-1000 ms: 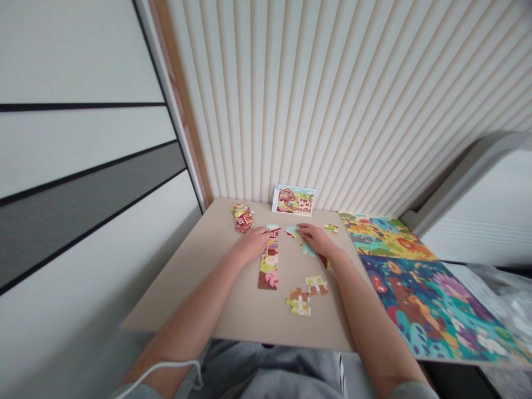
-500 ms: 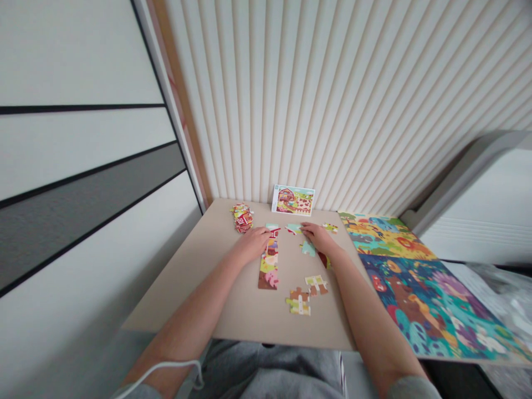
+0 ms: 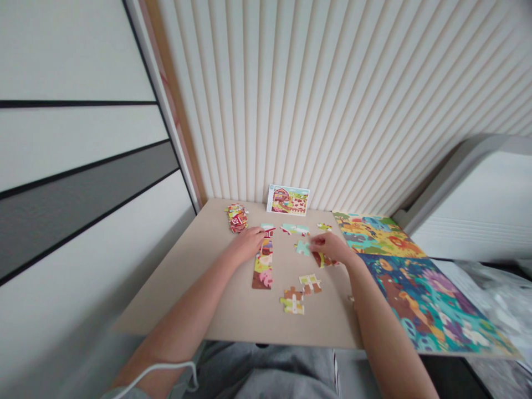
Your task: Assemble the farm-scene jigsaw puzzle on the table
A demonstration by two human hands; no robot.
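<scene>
Now the right hand [image 3: 330, 246] drops from the sky pieces [image 3: 295, 229] to the pale-blue piece [image 3: 303, 247] just below, turning attention there, fingers bunched, grip unclear, while the left hand [image 3: 248, 244] rests loosely curled, hold hidden, on the joined strip [image 3: 263, 271].

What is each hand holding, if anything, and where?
The left hand lifts nothing; fingers overlie the upper left edge of the puzzle strip. The right hand is at the right edge of the turquoise piece; whether it grips can't be told.
</scene>
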